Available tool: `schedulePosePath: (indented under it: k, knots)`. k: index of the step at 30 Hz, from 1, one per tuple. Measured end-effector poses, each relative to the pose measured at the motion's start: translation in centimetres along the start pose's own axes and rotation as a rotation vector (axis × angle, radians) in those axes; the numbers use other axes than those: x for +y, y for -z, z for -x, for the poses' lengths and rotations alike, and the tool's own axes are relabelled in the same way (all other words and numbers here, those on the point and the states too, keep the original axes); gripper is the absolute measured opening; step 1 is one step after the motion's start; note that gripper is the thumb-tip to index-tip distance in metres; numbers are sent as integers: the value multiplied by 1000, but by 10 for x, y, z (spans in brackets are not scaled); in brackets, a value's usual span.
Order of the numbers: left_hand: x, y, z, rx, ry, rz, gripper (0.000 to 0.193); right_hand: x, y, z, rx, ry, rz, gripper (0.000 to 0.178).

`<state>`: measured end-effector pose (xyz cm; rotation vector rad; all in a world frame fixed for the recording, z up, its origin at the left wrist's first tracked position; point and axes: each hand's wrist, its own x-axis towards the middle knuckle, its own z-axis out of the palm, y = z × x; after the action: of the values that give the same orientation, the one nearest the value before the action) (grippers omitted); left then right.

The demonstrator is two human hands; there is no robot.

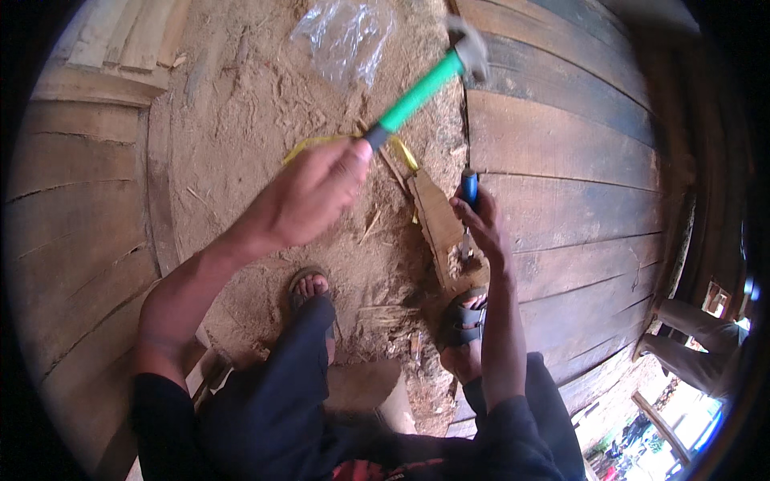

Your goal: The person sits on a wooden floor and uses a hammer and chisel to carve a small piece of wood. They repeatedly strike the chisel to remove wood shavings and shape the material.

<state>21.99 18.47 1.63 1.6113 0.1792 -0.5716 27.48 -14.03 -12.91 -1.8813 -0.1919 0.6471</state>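
Note:
My left hand [325, 192] is closed round the dark grip of a hammer [423, 90]. Its green shaft slants up to the right, and the metal head is raised and slightly blurred. In my right hand [486, 228] a chisel [469, 187] stands upright, its blue handle pointing up. The chisel's blade reaches down to a wooden board [435, 210] that lies between my feet and the plank surface. Around the blade the wood looks chipped, though the exact cutting tip is hard to make out. The hammer head is well apart from the chisel handle.
Wide planks [561, 212] run along the right, and more boards [76, 176] along the left. A clear plastic bag [345, 36] and a yellow strip [403, 152] lie on the sawdust-covered ground [241, 104]. My sandalled feet flank the work. Another person's legs [698, 337] show at far right.

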Motion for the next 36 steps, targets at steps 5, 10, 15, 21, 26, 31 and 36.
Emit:
schedulePosePath:
  k: [5, 10, 15, 21, 26, 31, 36]
  knots:
    - [14, 7, 13, 86, 3, 147, 41, -27, -5, 8, 29, -38, -113, 22]
    - [17, 5, 10, 76, 27, 182, 41, -39, 0, 8, 48, 61, -233, 17]
    - [11, 0, 12, 51, 73, 154, 41, -47, -2, 18, 45, 56, -279, 14]
    - [11, -3, 19, 24, 51, 131, 40, -45, -7, 18, 28, 45, -229, 14]
    - [-10, -13, 26, 85, -125, -135, 42, -50, -8, 6, 5, 72, -142, 14]
    - [-19, -26, 36, -7, -184, -434, 46, -42, -7, 3, -48, 33, -132, 16]
    - [-17, -29, 45, 114, -125, -92, 47, -49, -14, 4, -53, 38, -159, 16]
